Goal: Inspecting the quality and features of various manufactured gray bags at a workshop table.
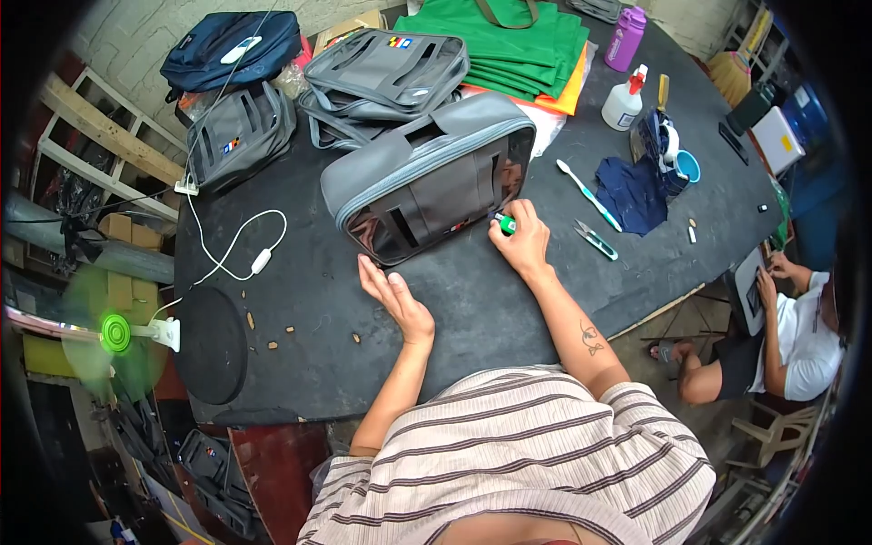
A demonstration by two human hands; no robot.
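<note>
grey bag (436, 186) sits on the black table (481, 313), likely light and soft (we'd hold its top edge); our left hand (401, 304) is spread beside it, our right hand (524, 242) pinching a small green thing (506, 224)

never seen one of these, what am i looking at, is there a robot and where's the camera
There is no robot: a person works with two bare hands. The one picture comes from a wide fisheye camera worn on that person's head, looking down, so straight edges bend and the striped shirt fills the bottom. The right hand holds a small green object close beside a gray bag. The left hand is open near the bag's lower left corner; I can't tell whether it touches. Also on the black table lie a toothbrush, snips and a dark blue cloth. A purple bottle stands farther back.
</note>
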